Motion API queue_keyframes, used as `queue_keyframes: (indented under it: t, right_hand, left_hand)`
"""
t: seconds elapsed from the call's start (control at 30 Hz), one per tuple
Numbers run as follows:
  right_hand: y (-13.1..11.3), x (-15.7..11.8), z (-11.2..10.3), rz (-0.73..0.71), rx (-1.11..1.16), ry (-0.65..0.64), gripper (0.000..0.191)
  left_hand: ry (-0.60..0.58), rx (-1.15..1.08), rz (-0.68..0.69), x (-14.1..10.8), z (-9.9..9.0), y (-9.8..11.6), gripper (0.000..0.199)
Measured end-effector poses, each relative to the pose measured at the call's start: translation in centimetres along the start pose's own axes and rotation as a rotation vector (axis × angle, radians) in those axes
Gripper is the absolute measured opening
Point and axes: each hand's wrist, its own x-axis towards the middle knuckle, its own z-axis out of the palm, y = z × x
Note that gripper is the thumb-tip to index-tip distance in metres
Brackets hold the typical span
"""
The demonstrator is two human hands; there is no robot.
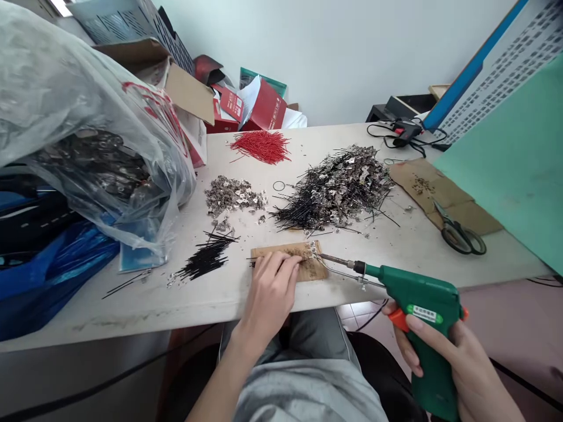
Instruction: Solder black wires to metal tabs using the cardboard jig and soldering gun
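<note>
My right hand [457, 351] is wrapped round the handle of a green soldering gun [422, 293], a finger at its orange trigger. The gun's metal tip points left and meets small metal pieces [313, 251] at the right part of a brown board [316, 271]. On that board rests my left hand [275, 281], fingertips pinched together over a thin black wire [252, 259] whose end sticks out to the left. A fan of black wires [206, 256] lies left of the board. Behind the board are a heap of metal pieces [231, 194] and a larger heap of black wires with metal pieces [338, 187].
Red wires [263, 146] lie at the back of the table [211, 302]. Scissors [460, 231] rest partly on brown cardboard [479, 217] at the right. A plastic bag [101, 88] and boxes crowd the left. A green sheet [514, 152] leans at the right.
</note>
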Motion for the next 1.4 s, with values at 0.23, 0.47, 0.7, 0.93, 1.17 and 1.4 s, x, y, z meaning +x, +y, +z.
queue_keyframes:
  t: [0.23, 0.47, 0.7, 0.93, 1.17, 1.4]
  right_hand:
    - [0.2, -0.5, 1.3, 0.043, -0.004, 0.066, 0.04]
    - [-0.3, -0.3, 1.8, 0.051, -0.076, 0.045, 0.043]
    - [-0.9, -0.9, 2.6, 0.027, -0.083, 0.041, 0.046]
    - [-1.9, -1.9, 3.5, 0.053, -0.091, 0.026, 0.052]
    - [-1.6, -2.3, 3.4, 0.115, -0.132, 0.074, 0.056]
    - [-0.5, -2.9, 3.6, 0.088, -0.139, 0.17, 0.053]
  left_hand:
    - [0.063, -0.007, -0.011, -0.2, 0.3, 0.0, 0.011]
    - [0.079, -0.017, -0.016, -0.1, 0.3, 0.1, 0.01]
    - [0.071, 0.0, -0.03, -0.2, 0.3, 0.4, 0.01]
    - [0.068, -0.039, -0.079, 0.6, 0.2, 0.6, 0.01]
    - [0.041, 0.015, -0.097, 1.1, 0.5, 0.4, 0.011]
    - [0.05, 0.012, -0.094, 1.0, 0.5, 0.3, 0.014]
